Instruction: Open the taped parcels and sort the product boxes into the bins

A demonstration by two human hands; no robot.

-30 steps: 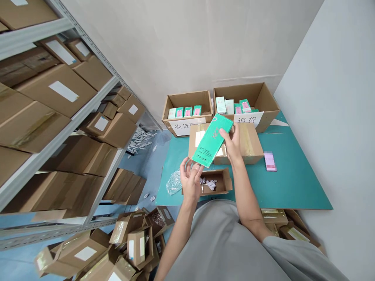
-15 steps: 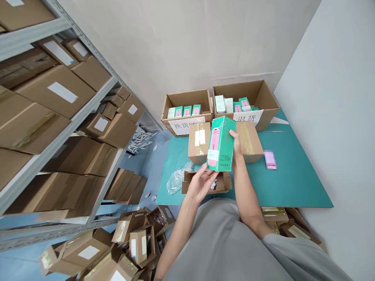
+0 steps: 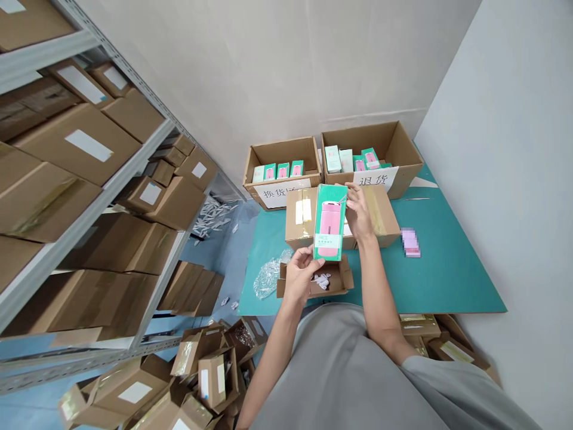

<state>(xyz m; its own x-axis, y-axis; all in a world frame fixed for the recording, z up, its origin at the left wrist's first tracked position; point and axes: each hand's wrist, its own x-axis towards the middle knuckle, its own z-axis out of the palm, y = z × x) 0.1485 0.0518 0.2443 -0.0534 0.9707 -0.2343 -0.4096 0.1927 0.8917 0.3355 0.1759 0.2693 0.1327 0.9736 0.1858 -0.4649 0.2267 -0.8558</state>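
A green product box (image 3: 330, 224) with a pink bottle-like item pictured on its front is held upright above the table. My left hand (image 3: 302, 273) grips its lower left corner, thumb at the bottom edge. At the upper right side, the curled fingers of my right hand (image 3: 359, 214) hold the box's edge, partly hidden behind it. Below is an open small carton (image 3: 344, 273) with crumpled white paper (image 3: 321, 280) inside. Two taped cartons, one on the left (image 3: 293, 224) and one on the right (image 3: 385, 215), stand behind my hands.
Two labelled open cartons, left (image 3: 283, 194) and right (image 3: 405, 161), hold similar boxes at the table's back. Clear plastic wrap (image 3: 268, 278) and a pixelated pinkish item (image 3: 410, 242) lie on the green table (image 3: 452, 269). Shelves of cartons (image 3: 89, 149) stand left; opened cartons (image 3: 134, 388) cover the floor.
The green box has turned so its printed front faces me instead of a corner. My left hand has shifted from under the base to its lower left corner; my right fingers have moved up.
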